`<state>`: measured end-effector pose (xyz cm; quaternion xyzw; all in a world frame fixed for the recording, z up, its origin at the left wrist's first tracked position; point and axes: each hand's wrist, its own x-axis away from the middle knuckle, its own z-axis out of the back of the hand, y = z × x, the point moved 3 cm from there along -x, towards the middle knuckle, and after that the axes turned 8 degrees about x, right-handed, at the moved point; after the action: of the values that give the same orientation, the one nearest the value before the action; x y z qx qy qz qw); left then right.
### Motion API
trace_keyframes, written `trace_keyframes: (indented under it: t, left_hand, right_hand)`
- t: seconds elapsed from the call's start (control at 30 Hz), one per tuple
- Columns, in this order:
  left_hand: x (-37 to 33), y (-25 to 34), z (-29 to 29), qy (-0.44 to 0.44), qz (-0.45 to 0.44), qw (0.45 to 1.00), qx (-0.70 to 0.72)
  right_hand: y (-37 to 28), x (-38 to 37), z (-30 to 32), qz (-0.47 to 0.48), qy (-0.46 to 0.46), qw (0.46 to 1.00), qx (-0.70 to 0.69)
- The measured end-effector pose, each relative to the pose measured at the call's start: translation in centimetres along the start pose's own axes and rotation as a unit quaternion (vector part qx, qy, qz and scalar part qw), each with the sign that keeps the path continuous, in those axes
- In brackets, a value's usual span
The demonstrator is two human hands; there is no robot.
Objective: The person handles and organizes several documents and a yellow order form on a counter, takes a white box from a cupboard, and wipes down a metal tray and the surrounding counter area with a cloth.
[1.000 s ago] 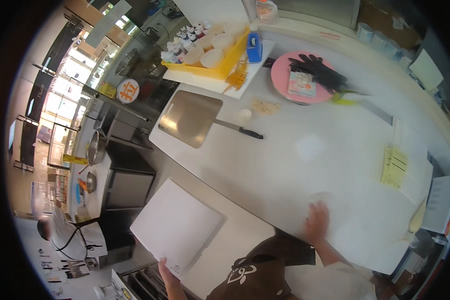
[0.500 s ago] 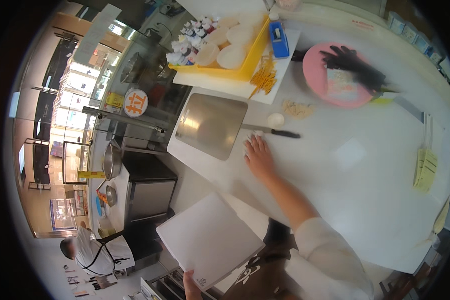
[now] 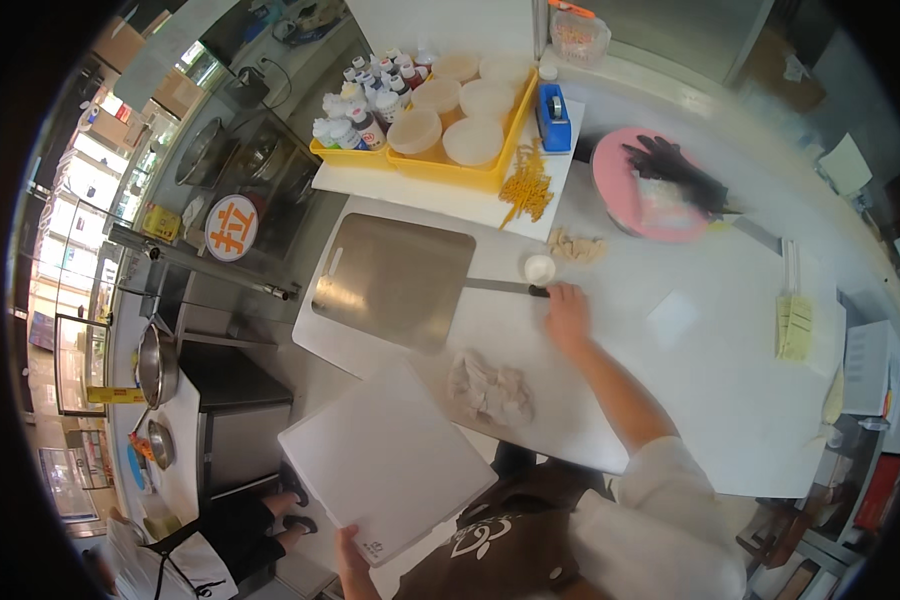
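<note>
My left hand (image 3: 347, 560) grips the near corner of a flat white board (image 3: 385, 465) with a small dark mark, tilted off the table's front edge. On the white table, my right hand (image 3: 568, 318) closes its fingers around the black handle of a long knife (image 3: 500, 285). The blade's far end touches or overlaps a stainless steel cutting board (image 3: 400, 280) with a handle slot. A small white round dish (image 3: 539, 269) sits just beyond the knife handle. Nearer me lies a crumpled pale cloth (image 3: 492, 388) at the table's edge.
Yellow trays (image 3: 450, 175) hold bottles and lidded tubs at the back, beside a blue tape dispenser (image 3: 554, 118) and orange-yellow ties (image 3: 526, 188). A pink round stand (image 3: 610, 180) carries a black glove (image 3: 675, 172). A co-worker (image 3: 195, 560) stands at lower left.
My right hand has moved right onto the knife handle. The crumpled cloth now lies near the table's edge, where bare surface showed before. My left hand still holds the white board.
</note>
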<state>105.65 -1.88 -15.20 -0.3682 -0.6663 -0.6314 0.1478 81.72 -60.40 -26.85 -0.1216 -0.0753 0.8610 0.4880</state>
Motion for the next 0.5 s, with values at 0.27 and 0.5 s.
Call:
trace_keyframes:
  t: [0.27, 0.5]
  left_hand:
    - [-2.2, 0.3, -0.4, 0.001, -0.010, 1.000, 0.003]
    - [-4.4, -1.7, -0.6, 0.011, 0.027, 0.997, 0.077]
  right_hand:
    - [2.4, 4.2, 1.4, -0.143, -0.194, 0.970, -0.016]
    - [4.3, 14.5, 0.1, -0.165, -0.142, 0.972, -0.086]
